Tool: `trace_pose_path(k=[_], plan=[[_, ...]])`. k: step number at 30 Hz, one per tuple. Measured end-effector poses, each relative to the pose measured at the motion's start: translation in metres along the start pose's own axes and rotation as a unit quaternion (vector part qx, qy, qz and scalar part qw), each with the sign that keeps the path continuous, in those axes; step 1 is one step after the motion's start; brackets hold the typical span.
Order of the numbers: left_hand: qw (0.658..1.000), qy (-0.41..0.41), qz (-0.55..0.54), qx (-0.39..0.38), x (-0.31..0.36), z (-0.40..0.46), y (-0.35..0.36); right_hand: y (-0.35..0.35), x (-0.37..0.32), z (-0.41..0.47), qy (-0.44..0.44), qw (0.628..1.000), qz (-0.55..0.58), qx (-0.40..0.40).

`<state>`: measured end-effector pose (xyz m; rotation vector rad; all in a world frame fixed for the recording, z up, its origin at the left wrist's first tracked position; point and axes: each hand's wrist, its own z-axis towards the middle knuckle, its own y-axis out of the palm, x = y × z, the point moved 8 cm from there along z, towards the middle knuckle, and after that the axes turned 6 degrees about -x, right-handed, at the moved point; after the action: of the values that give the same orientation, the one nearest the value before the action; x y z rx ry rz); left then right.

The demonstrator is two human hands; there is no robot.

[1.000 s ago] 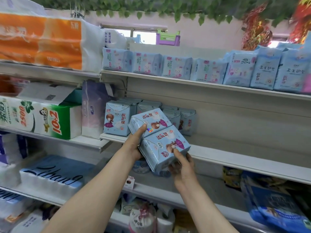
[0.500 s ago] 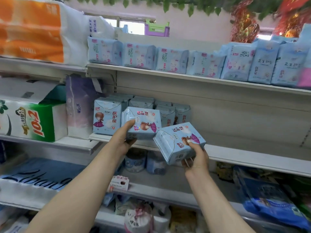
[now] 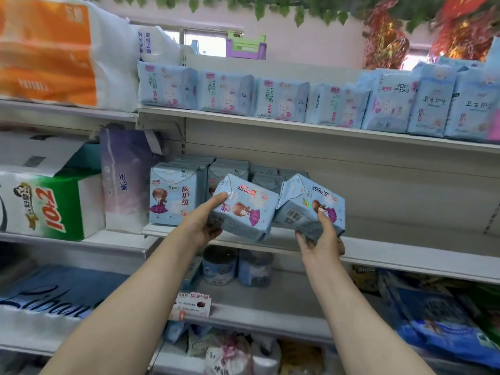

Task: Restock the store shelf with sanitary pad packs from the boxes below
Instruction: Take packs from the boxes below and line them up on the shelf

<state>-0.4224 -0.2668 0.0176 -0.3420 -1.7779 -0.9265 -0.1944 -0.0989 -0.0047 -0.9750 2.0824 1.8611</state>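
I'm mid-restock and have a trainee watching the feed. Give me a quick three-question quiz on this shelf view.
1. True or false: each hand holds its own pad pack.
2. Multiple choice: where is the bare stretch of the middle shelf? A) left of the standing packs B) right of the standing packs C) there is none
3. Fill in: the left pack and the right pack are held ____, not upright like the standing packs.

Key
1. True: the left hand grips one, the right hand the other.
2. B
3. Tilted
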Motion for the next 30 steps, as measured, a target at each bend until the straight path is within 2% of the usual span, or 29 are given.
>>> trace_pose_path(k=[7, 15, 23, 30], plan=[[1.000, -0.009, -0.004, -0.017, 0.005, -0.001, -0.005, 0.014, 0.003, 0.008, -0.025, 0.999, 0.032, -0.032], [0.996, -0.027, 0.069, -0.051, 0.003, -0.006, 0.007, 0.027, 0.023, 0.004, -0.009, 0.999, -0.004, -0.039], [1.000, 0.006, 0.014, 0.002, 0.003, 0.002, -0.003, 0.027, 0.045, -0.001, 0.007, 0.996, -0.067, -0.067], [0.996, 0.055, 0.003, 0.072, 0.015, 0.010, -0.014, 0.028, 0.059, -0.006, 0.020, 0.984, -0.101, -0.144]])
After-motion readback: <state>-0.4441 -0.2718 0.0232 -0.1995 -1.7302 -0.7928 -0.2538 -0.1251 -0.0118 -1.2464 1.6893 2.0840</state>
